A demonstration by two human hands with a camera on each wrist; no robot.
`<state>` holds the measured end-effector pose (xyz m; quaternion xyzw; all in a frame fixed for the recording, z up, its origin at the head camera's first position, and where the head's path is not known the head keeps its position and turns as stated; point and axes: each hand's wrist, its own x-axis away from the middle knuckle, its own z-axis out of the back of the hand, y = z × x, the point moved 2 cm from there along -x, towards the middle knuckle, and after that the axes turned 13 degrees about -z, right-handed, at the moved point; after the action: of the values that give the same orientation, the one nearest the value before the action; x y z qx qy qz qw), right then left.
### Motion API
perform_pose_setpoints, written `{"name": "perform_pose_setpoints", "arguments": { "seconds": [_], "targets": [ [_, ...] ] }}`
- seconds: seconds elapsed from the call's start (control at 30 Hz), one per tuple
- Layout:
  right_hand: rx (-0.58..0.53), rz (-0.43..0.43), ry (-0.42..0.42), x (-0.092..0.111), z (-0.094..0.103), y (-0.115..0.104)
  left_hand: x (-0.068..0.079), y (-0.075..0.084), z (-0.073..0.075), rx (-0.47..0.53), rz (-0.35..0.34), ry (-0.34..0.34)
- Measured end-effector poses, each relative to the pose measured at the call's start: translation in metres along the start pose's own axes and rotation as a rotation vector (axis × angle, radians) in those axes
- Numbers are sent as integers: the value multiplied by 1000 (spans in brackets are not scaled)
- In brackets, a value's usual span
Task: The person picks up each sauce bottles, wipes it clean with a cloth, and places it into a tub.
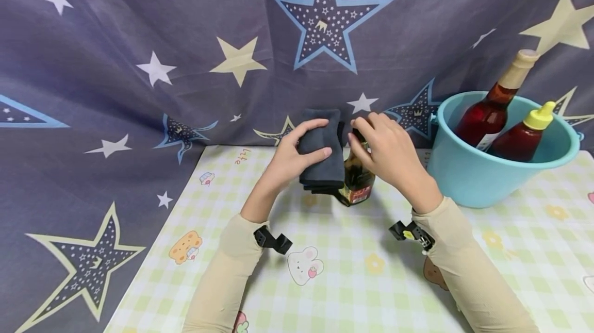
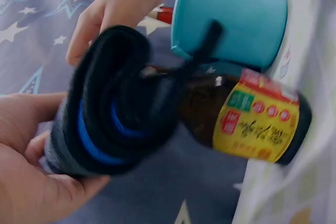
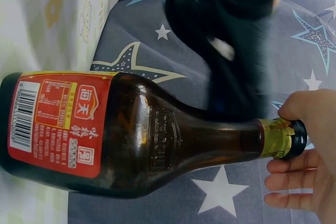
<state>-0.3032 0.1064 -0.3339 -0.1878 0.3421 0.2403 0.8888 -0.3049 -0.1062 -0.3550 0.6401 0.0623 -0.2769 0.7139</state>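
Note:
My left hand (image 1: 299,152) grips a folded dark cloth (image 1: 325,155), thumb across the near face and fingers over the far side. Blue edging shows between the folds of this cloth (image 2: 115,124) in the left wrist view, with a narrow strip sticking out towards the bottle. Right beside it is a brown glass soy sauce bottle (image 1: 359,183), its red label (image 3: 60,124) turned to the right wrist camera. My right hand (image 1: 390,150) holds the bottle at its dark cap, thumb on one side of the gold-wrapped neck and fingers on the other.
A light blue bucket (image 1: 478,183) stands at the right. In it lean a red bottle with a pale top (image 1: 482,116) and a sauce bottle with a yellow nozzle (image 1: 520,139). A green checked cloth (image 1: 334,292) covers the table; a starry curtain (image 1: 185,54) hangs behind.

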Motion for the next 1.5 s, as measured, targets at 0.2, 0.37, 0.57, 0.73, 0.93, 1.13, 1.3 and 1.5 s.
{"name": "perform_pose_setpoints", "arguments": {
  "seconds": [0.2, 0.37, 0.57, 0.73, 0.93, 1.13, 1.3, 1.5],
  "targets": [
    [4, -13, -5, 2, 0, 0, 0, -4, -17, 170, -72, 20],
    [1, -16, -5, 2, 0, 1, -1, -13, -28, 199, -40, 17],
    [-5, -16, -3, 1, 0, 1, -1, -18, -31, 197, -10, 18],
    [-3, -15, -5, 1, 0, 1, 0, -20, -30, 109, -5, -21],
    [-1, -10, -6, 1, 0, 1, 1, -23, -30, 35, 23, -66],
    [-6, -5, -1, 1, 0, 0, 2, -25, -28, -82, 35, -114],
    [-4, -3, 3, 1, 0, 0, 3, -26, -27, -188, 77, -145],
    [-1, 0, 8, 1, -1, 0, 3, -26, -26, -329, 92, -172]
  ]
}}
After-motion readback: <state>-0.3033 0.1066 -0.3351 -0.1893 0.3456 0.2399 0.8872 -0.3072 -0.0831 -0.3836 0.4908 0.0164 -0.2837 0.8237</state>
